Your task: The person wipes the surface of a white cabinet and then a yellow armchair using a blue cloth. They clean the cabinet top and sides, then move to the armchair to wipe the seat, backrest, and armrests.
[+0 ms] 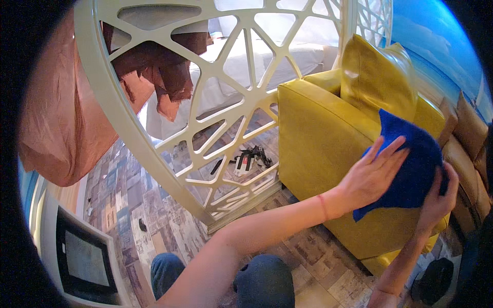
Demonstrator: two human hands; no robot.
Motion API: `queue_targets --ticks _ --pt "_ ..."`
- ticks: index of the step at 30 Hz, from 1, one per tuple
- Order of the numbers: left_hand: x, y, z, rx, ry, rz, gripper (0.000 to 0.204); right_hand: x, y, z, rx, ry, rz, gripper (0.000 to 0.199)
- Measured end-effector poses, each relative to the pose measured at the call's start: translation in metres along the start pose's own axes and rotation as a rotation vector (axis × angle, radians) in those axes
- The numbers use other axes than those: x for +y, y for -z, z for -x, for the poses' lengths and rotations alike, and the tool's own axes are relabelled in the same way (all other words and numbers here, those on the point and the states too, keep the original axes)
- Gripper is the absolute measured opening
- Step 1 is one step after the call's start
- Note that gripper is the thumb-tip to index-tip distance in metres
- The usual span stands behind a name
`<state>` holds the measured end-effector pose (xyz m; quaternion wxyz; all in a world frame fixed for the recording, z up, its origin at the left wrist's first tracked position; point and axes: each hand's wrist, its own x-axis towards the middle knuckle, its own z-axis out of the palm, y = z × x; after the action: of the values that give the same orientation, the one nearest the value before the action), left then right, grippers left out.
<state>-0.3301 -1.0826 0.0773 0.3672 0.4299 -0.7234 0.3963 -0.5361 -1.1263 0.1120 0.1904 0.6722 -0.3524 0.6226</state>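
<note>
The left hand (pixel 371 177) lies flat on the blue cloth (pixel 421 156), the right hand (pixel 436 203) half-curled at its edge, grip unclear; yellow armchair (pixel 323 136) beneath. Work's underway; what remains, I can't tell.

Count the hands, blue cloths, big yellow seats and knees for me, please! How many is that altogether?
Hands: 2, the left hand and the right hand, both on the cloth
Blue cloths: 1, the blue cloth by the seat
Big yellow seats: 1, the yellow seat
Knees: 2, the left knee and the right knee
Total: 6
</note>
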Motion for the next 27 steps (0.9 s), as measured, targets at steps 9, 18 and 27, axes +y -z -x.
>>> queue_targets --ticks 9,18,27 --pt "0.005 -0.050 -0.046 0.043 0.277 0.593 0.040 0.053 -0.011 -0.021 -0.587 -0.049 0.021 0.014" --pt "-0.026 -0.055 -0.051 -0.208 0.117 0.539 0.042 0.036 -0.008 -0.017 -0.587 -0.193 -0.017 0.015" --pt "-0.041 -0.057 -0.059 -0.235 0.030 0.541 0.030 0.044 0.010 -0.033 -0.695 -0.382 -0.172 0.019"
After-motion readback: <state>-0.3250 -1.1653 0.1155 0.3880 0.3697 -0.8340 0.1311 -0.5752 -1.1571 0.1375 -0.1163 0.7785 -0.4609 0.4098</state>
